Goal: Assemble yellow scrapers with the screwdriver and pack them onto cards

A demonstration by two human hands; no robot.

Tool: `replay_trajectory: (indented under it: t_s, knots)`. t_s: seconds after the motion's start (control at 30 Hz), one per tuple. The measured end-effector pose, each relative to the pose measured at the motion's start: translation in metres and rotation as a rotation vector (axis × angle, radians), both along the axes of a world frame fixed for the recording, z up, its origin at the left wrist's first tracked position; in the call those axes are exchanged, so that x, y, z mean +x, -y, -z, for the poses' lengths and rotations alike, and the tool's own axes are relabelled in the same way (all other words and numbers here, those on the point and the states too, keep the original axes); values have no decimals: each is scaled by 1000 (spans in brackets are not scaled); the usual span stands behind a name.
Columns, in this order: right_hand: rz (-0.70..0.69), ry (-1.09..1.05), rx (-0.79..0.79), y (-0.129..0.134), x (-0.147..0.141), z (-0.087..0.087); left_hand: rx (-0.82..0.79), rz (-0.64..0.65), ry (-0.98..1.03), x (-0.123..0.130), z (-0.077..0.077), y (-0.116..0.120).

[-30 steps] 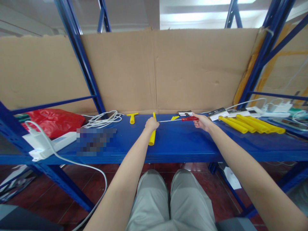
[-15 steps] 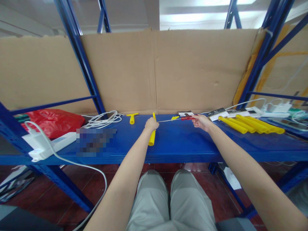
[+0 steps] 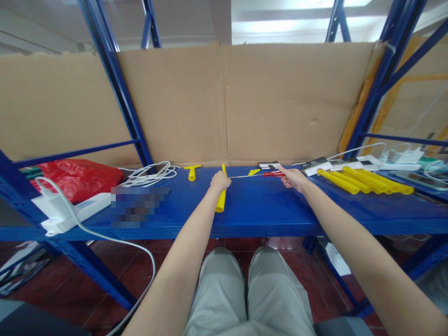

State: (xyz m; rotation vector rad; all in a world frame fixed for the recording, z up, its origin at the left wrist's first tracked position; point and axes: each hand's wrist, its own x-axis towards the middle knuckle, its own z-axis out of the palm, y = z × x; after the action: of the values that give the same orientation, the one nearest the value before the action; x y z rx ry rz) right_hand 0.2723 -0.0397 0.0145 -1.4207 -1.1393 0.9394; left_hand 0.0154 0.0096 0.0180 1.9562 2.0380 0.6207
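My left hand (image 3: 220, 180) is closed round a yellow tube (image 3: 220, 203) that lies on the blue shelf board, its narrow end pointing away from me. My right hand (image 3: 293, 178) grips the end of a screwdriver's red handle (image 3: 272, 174). The screwdriver's thin metal shaft runs left to the tube at my left hand; its tip is hidden there. A small yellow piece (image 3: 254, 172) lies just behind the shaft. Farther left stands a yellow T-shaped part (image 3: 192, 172), touched by neither hand.
Several yellow tubes (image 3: 367, 181) lie at the right beside black-and-white packets (image 3: 317, 165). On the left are a red plastic bag (image 3: 82, 178), coiled white cable (image 3: 154, 173) and a white power strip (image 3: 94, 205). Cardboard (image 3: 280, 102) closes off the back between blue posts.
My right hand's fingers have shifted on the screwdriver handle, the thumb now higher along it. My left hand and the yellow tube have stayed in place.
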Motion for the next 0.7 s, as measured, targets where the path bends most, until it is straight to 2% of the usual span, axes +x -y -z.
replay_trajectory:
  t_s: [0.47,0.7]
  knots:
    - [-161,-250,-16,0,1,-7,-4,11,18,-1,0,3]
    - [-236,-327,32,-1,4,-6,-13,14,5,-1,-1,3]
